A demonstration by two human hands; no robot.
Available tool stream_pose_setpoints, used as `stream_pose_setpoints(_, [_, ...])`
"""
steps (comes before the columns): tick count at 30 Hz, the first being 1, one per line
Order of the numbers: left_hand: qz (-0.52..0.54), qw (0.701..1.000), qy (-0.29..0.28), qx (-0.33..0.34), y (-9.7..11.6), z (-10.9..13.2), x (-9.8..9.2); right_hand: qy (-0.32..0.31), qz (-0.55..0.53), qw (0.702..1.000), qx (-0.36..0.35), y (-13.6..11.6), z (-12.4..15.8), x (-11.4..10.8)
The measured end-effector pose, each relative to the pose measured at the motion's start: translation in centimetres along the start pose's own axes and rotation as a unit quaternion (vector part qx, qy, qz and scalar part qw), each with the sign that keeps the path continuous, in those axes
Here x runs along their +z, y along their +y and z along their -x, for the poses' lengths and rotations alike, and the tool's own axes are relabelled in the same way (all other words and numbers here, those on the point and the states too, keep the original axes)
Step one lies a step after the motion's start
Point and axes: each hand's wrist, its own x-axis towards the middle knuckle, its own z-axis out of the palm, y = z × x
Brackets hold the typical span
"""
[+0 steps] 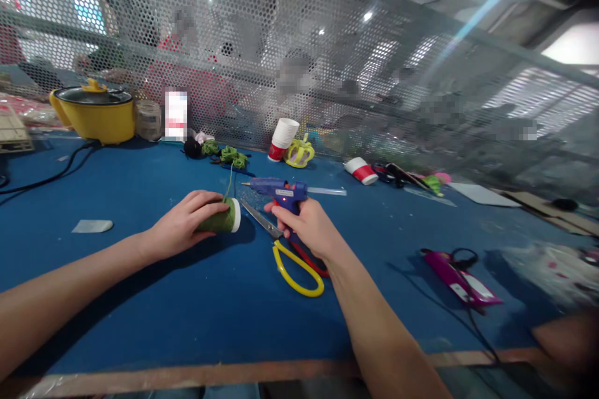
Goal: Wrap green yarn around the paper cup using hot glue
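My left hand (189, 221) is wrapped round a paper cup (226, 217) covered in green yarn, lying on its side with its white rim to the right. A strand of green yarn (229, 182) runs from the cup up to a loose green bundle (233, 156) behind. In my right hand (306, 224) is a blue glue gun (276, 187), its nozzle pointing left above the table and a clear glue stick (327, 191) poking out of its back. Beneath that hand lie open scissors (299, 271) with yellow and red handles.
A yellow electric pot (100, 115), a jar (148, 120) and a lit phone (176, 115) stand at the back left. Stacked paper cups (283, 139) and a yellow woven piece (299, 153) are behind the glue gun. A purple pouch (463, 280) with a cable lies right.
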Motion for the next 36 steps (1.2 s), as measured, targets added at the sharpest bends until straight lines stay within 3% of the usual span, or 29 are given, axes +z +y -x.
stream_pose_setpoints(9, [-0.008, 1.0, -0.006, -0.001, -0.6, 0.2, 0.1, -0.015, 0.069, 0.997, 0.043, -1.5, 1.4, 0.6])
stream_pose_setpoints(36, [0.034, 0.998, 0.012, -0.047, -0.6, 0.1, 0.0, -0.006, 0.115, 0.993, 0.024, -1.5, 1.7, 0.8])
